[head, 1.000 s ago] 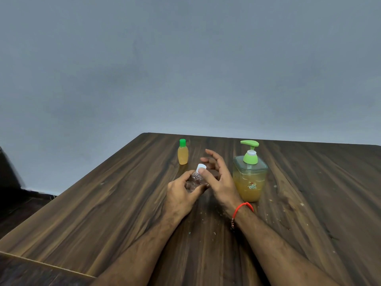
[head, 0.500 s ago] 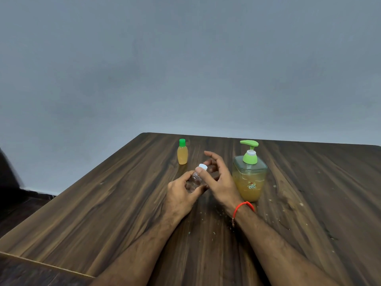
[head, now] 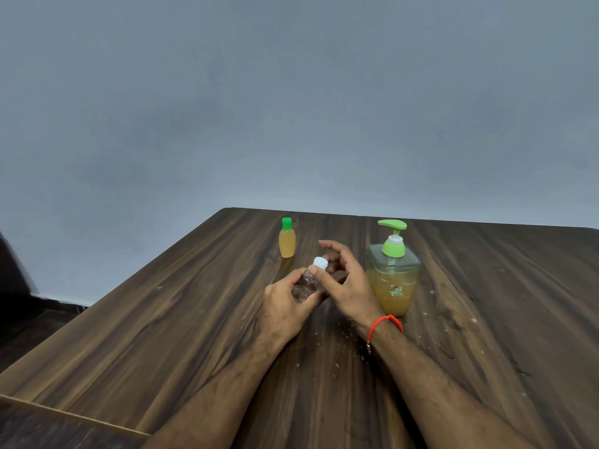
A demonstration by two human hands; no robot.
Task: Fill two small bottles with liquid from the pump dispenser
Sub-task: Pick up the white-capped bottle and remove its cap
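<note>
Two hands on small clear plastic bottle (head: 306, 284): left hand (head: 282, 303) wraps body, right hand (head: 345, 280) pinches white cap (head: 320, 263). Light, likely slippery; hold mid-body, don't squeeze.

Left hand (head: 285, 299) gripped a small clear bottle (head: 306, 285), tilted, its fingers curled round the body. Right hand (head: 348, 283) pinched the bottle's white cap (head: 320, 262) with thumb and forefinger; other fingers (head: 330, 245) spread above it. Red thread band (head: 384, 324) on the right wrist. Pump dispenser (head: 393, 273), clear with green pump head, stood just right of the right hand, roughly half full of amber liquid. Second small bottle (head: 287, 238), green cap, full of amber liquid, stood upright beyond the hands, apart from them. Dark wood-grain counter (head: 162, 319) carried pale crumbs near the forearms. Grey wall (head: 291, 108) behind.
</note>
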